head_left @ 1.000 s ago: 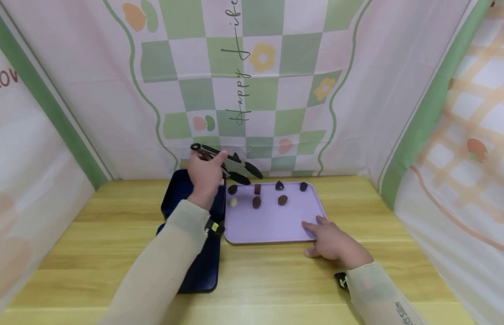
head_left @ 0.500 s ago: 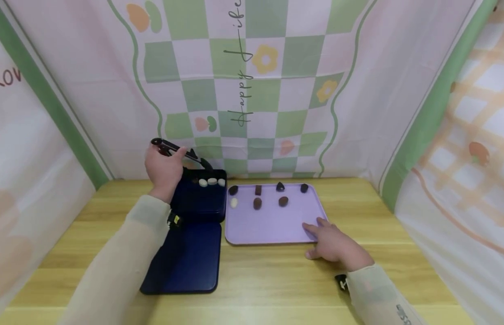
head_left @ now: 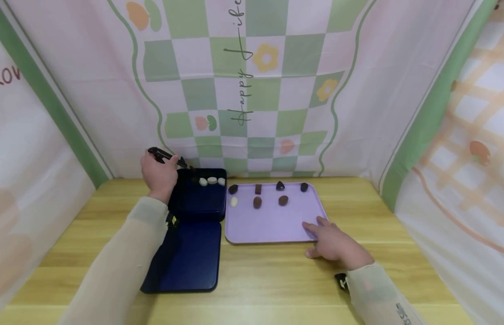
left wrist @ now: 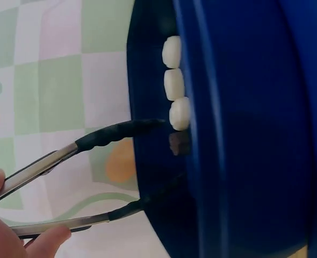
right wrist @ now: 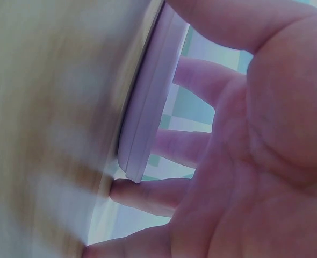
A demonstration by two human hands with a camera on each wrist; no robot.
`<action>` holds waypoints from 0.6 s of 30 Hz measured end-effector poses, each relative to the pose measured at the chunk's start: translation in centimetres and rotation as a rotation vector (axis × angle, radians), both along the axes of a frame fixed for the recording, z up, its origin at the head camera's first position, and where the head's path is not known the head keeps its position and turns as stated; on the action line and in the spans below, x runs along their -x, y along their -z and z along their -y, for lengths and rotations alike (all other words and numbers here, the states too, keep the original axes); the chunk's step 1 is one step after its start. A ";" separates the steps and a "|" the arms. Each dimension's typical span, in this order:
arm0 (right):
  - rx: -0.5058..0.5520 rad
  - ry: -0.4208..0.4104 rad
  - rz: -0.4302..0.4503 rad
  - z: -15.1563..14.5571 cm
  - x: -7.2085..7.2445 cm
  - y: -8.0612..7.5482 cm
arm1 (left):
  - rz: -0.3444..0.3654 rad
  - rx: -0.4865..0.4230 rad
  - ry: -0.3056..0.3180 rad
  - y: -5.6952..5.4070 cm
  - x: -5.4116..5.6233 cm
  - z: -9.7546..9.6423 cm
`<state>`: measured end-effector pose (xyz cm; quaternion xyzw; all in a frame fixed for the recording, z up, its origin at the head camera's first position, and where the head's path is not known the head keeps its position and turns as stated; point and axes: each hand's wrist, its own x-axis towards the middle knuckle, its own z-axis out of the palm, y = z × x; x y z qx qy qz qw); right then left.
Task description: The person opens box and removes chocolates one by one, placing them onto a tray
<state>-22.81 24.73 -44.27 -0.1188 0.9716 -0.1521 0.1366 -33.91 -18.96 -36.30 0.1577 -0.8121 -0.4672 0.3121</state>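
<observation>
In the head view my left hand grips a pair of black-and-steel tongs over the back left of a dark blue box. The left wrist view shows the tongs' black tips spread apart and reaching inside the box. A brown chocolate piece lies between the tips, seemingly apart from them, at the end of a row of white candies. My right hand rests at the front right corner of a lilac tray, fingers spread, some on its rim and others on the table.
Several chocolates and one white candy sit in two rows on the tray's back half. A blue lid lies before the box on the wooden table. A patterned cloth hangs close behind.
My left hand has moved left with the tongs, from near the tray's back left corner to the box, then lowered slightly. The right hand has stayed in place.
</observation>
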 end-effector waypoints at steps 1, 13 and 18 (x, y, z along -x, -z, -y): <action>0.001 0.002 0.001 0.0 0.0 0.0 | -0.002 -0.008 0.005 0.2 0.0 0.1; 0.001 0.003 0.001 0.2 -0.1 -0.4 | -0.062 -0.042 0.000 1.6 0.7 0.1; 0.002 0.000 0.000 0.2 -0.2 -0.5 | -0.067 -0.038 0.004 2.1 1.1 0.0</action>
